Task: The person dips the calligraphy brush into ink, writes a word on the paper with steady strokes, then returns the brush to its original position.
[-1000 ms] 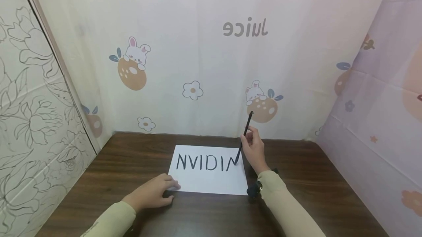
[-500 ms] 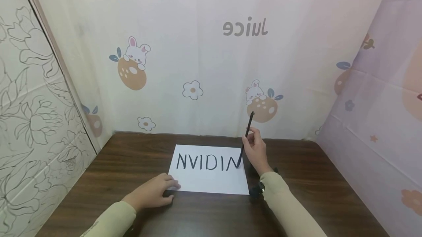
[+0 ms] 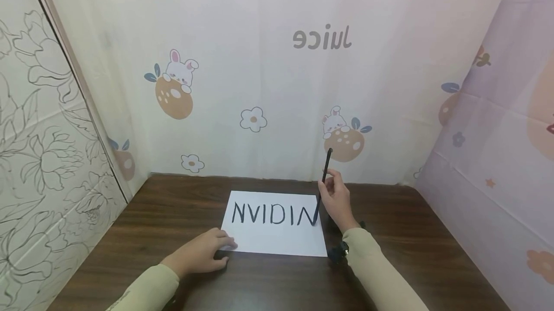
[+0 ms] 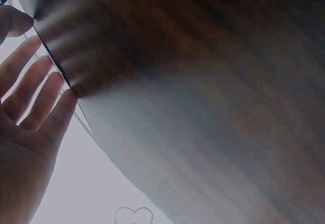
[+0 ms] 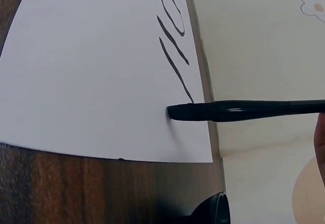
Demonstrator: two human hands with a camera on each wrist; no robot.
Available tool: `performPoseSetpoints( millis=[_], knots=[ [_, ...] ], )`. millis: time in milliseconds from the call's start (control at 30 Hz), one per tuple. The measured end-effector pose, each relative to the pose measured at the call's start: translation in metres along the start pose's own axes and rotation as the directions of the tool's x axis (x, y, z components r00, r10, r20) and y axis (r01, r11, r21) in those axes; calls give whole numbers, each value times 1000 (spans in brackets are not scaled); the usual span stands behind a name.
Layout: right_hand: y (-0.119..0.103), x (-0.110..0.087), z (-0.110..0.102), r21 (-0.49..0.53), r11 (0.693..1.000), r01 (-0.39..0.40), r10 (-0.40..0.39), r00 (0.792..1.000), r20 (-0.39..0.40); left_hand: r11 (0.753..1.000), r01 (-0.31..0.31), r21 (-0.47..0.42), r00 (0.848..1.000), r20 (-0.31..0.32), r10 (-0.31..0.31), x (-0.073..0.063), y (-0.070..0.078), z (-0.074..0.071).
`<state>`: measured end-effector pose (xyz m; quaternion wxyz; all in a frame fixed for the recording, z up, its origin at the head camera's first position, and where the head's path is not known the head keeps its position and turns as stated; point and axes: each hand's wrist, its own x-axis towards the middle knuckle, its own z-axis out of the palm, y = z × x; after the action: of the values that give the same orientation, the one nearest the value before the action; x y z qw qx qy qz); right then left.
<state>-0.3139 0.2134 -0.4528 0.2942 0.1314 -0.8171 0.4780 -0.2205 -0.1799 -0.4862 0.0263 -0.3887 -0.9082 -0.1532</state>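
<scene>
A white sheet of paper (image 3: pixel 277 242) lies on the wooden table, with black brushed letters (image 3: pixel 264 213) reading NVIDI and two slanted strokes joined at the top. My right hand (image 3: pixel 337 201) pinches a slim black writing brush (image 3: pixel 326 164), held steeply upright. Its black tip (image 5: pixel 177 112) meets the sheet at the lower end of the last slanted stroke, near the right edge. My left hand (image 3: pixel 201 253) rests at the sheet's lower left corner, fingertips on the paper and thumb on the wood. In the left wrist view its fingers (image 4: pixel 38 89) are spread and nearly straight.
Dark wood table (image 3: pixel 173 205) surrounds the sheet. A pale curtain (image 3: pixel 268 70) printed with rabbits and fruit hangs right behind the table's far edge, with more printed cloth on both sides. A black device (image 3: pixel 338 252) sits at my right wrist.
The brush tip has moved down and slightly right, drawing out the right slanted stroke of the last letter. My right hand shifted a little right with it; my left hand stays in place.
</scene>
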Motion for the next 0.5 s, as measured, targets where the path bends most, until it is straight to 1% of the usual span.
performPoseSetpoints(
  millis=[367,500],
  knots=[
    [-1,-1,-2,-13,1000,3,-2,1000,19,1000,-7,-1,1000,-16,6,-1,0,1],
    [0,-1,-3,-21,1000,18,-18,1000,21,1000,-7,-3,1000,-14,7,-1,-1,2]
  ],
)
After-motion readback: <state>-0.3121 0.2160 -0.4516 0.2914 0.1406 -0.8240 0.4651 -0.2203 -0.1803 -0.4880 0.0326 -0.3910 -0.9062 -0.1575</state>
